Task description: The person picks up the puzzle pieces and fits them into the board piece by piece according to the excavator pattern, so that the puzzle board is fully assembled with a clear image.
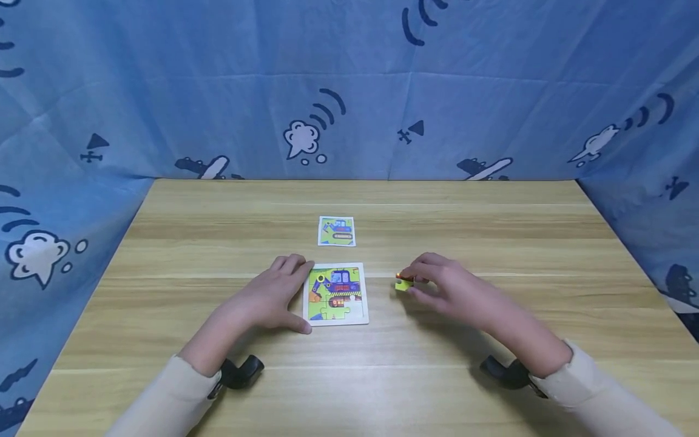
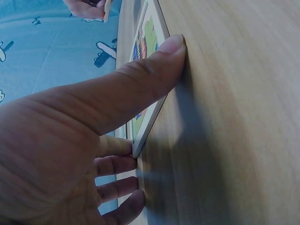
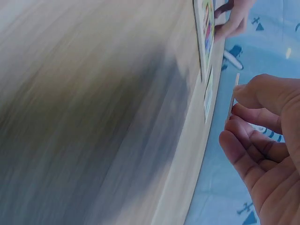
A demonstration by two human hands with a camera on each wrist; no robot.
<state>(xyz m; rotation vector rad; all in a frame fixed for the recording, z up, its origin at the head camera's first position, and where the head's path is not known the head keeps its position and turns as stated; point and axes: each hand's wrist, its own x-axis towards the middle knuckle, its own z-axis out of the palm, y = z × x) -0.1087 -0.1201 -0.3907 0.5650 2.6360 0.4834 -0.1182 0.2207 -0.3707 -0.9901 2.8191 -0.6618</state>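
Note:
A square jigsaw puzzle board (image 1: pixel 337 294) with a white frame lies on the table, its picture a blue and purple excavator on green. The left hand (image 1: pixel 273 292) spans the board's left side, thumb at the near corner and forefinger at the far one. In the left wrist view, the thumb (image 2: pixel 140 75) lies along the board's edge (image 2: pixel 152 117). A gap shows at the board's lower right. To the right of the board, the right hand (image 1: pixel 445 284) pinches a puzzle piece (image 1: pixel 403 284), green with some red, above the table. From the right wrist, that piece (image 3: pixel 232 98) appears edge-on between thumb and fingers.
A small picture card (image 1: pixel 336 231) with the same excavator lies beyond the board. The wooden table (image 1: pixel 546 243) meets a blue printed cloth (image 1: pixel 360 73) at the back and sides. Each wrist carries a black camera mount (image 1: pixel 243 372).

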